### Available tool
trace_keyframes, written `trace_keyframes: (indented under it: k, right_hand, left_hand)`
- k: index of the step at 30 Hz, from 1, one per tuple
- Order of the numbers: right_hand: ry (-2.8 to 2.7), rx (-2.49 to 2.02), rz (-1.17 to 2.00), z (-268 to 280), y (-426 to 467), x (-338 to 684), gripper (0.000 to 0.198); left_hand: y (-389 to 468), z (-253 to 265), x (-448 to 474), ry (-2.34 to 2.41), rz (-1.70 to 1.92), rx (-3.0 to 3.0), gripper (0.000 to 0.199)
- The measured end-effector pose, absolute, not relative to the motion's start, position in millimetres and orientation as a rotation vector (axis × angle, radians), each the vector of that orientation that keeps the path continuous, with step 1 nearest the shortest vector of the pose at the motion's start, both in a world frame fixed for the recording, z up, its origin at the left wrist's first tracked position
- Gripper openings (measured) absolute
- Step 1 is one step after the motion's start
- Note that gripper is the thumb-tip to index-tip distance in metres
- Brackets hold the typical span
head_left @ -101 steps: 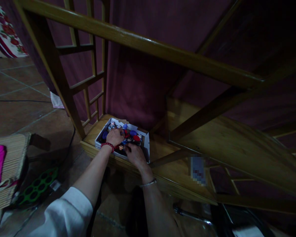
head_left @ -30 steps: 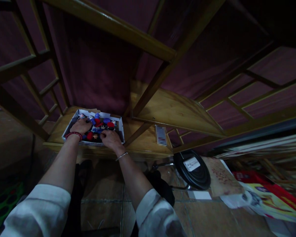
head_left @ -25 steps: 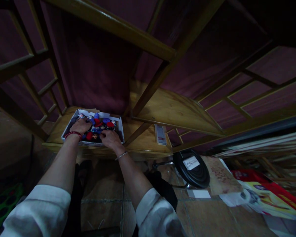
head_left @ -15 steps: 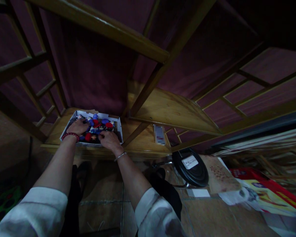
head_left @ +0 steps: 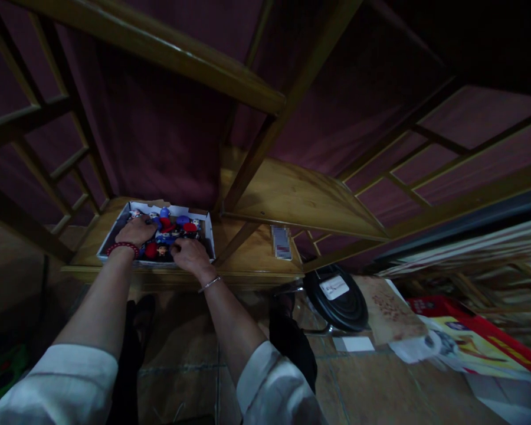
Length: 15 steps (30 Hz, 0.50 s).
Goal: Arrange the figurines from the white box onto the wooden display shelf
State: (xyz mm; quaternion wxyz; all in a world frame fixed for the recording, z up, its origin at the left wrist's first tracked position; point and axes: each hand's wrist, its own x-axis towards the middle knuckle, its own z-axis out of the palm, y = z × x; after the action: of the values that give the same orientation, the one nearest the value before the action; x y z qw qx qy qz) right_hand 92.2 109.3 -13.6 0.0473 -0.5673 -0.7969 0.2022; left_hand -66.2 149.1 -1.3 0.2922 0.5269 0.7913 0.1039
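Note:
A shallow white cardboard box (head_left: pixel 207 231) sits on the lower wooden shelf, filled with small toy figures (head_left: pixel 167 224) in red, blue and dark colours. Over the left half of the box, my left hand (head_left: pixel 135 231) reaches in with bent fingers closed at a dark-blue figure; a red beaded bracelet is on this wrist. My right hand (head_left: pixel 190 255) is at the box's near right side, fingers curled together around a small dark figure that they mostly cover. A figure with a face and a red round piece lie between the hands.
A phone-like object (head_left: pixel 282 242), blurred out, lies on the lower shelf (head_left: pixel 239 260). Above it is a raised wooden shelf (head_left: pixel 310 192) with posts and lattice. On the floor to the right are a black round stool seat (head_left: pixel 351 304), a white box (head_left: pixel 354 344) and a red-yellow carton (head_left: pixel 478 348).
The view has shifted slightly, so the shelf and box appear a little further left. Both hands stay in the box, with hardly any visible change in their grip.

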Motion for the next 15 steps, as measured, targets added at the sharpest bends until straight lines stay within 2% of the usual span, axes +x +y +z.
trace_keyframes:
  k: [15]
  right_hand:
    - [-2.418, -1.795, 0.636, -7.5, 106.8, 90.5, 0.030]
  left_hand:
    - [146.9, -3.3, -74.7, 2.102, 0.281, 1.400, 0.052]
